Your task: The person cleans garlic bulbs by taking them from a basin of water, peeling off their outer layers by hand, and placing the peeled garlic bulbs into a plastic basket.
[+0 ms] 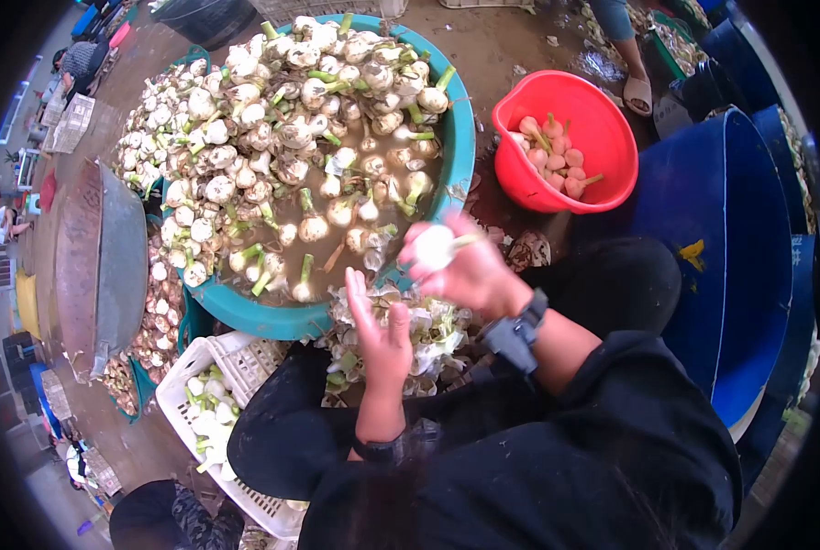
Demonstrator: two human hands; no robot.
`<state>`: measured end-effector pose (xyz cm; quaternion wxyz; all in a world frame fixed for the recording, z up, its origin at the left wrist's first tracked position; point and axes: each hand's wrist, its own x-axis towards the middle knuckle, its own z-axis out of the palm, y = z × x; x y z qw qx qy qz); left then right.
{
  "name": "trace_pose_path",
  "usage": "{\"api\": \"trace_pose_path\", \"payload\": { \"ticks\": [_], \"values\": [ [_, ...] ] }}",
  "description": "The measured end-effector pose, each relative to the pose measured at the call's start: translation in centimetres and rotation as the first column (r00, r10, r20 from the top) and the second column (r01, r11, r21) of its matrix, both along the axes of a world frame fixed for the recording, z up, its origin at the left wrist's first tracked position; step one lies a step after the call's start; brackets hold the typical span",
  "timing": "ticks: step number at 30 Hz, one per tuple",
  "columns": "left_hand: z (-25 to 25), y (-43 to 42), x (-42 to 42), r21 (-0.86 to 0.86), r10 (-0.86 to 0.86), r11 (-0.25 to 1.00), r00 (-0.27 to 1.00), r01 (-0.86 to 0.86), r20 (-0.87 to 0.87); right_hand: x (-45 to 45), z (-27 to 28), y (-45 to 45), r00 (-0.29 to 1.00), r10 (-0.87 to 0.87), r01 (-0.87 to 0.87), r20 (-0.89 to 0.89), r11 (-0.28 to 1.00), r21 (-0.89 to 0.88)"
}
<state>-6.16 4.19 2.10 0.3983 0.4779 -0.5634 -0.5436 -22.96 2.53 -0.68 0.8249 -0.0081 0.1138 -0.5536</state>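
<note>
My right hand (480,279), smeared by motion, is closed on a white peeled garlic bulb (433,247) with a short stem pointing right. To its left my left hand (384,341) is held up with fingers stretched out and nothing in it. Both hands are above a heap of garlic skins and leaves (433,332) between my legs. Just beyond them stands a large teal tub (462,147) with muddy water and many dirty garlic bulbs (286,128), some with green stems.
A red basin (617,174) at the right holds peeled bulbs (557,160). Blue barrels (685,238) stand at my right. A white plastic crate (179,396) with stemmed garlic is at lower left, near a metal trough (121,266). Other people sit or stand around the edges.
</note>
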Motion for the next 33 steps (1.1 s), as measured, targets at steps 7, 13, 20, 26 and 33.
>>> {"api": "trace_pose_path", "payload": {
  "ticks": [7, 13, 20, 26, 33],
  "values": [
    [-1.8, -1.4, 0.5, 0.364, 0.344, 0.884, 0.935, -0.294, -0.081, -1.3, -2.1, -11.2, -0.353, -0.141, -0.244, -0.925, 0.968, -0.054],
    [-2.7, -2.5, 2.0, 0.228, 0.358, 0.909, 0.934, -0.348, -0.004, 4.8, -8.9, -15.7, -0.694, -0.701, -0.69, -0.164, 0.581, 0.431],
    [-3.1, -5.5, 3.6, 0.639, 0.404, 0.711, 0.915, -0.294, -0.028, 6.7, 0.4, -6.5, -0.41, -0.411, -0.701, -0.814, 0.713, -0.006],
    [-3.3, -4.5, 2.4, 0.508, 0.258, 0.843, 0.961, -0.175, -0.097, 6.5, 2.4, -1.0, -0.506, -0.636, -0.715, -0.583, 0.687, -0.128],
    [-2.4, -3.9, 4.0, 0.638, 0.263, 0.766, 0.867, 0.078, -0.422, 6.5, 0.4, -0.1, 0.416, 0.272, -0.152, -0.868, 0.961, 0.229]
  ]
}}
